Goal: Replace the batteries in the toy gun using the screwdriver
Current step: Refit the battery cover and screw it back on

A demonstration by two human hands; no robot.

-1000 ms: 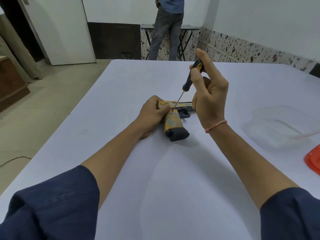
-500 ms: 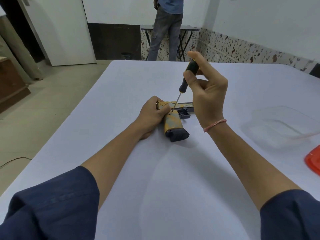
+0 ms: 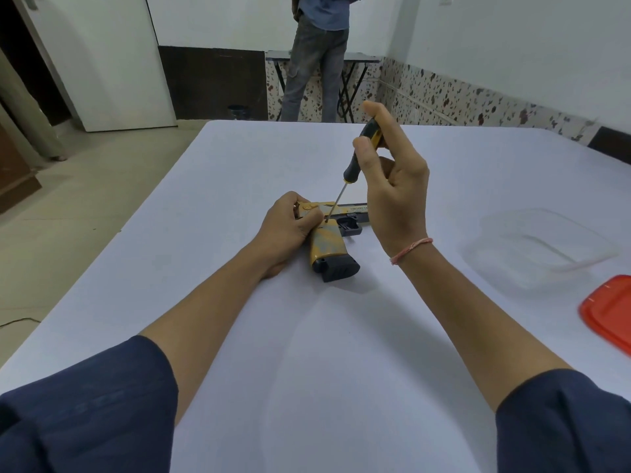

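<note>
An orange and dark toy gun (image 3: 329,245) lies flat on the white table (image 3: 307,336), grip pointing toward me. My left hand (image 3: 290,227) grips its rear end and holds it down. My right hand (image 3: 392,186) pinches the black and yellow handle of a screwdriver (image 3: 355,162) between thumb and fingers. The screwdriver stands tilted, its thin shaft running down and left. Its tip touches the gun's side just above the grip, beside my left thumb.
A clear plastic container (image 3: 543,247) sits on the table to the right, with a red lid (image 3: 611,312) near the right edge. A person (image 3: 316,56) stands at a small folding table (image 3: 345,59) by the far wall.
My right fingers have shifted round the screwdriver handle, and its yellow stripe shows again, as if the handle has turned. The gun and my left hand have stayed put.
</note>
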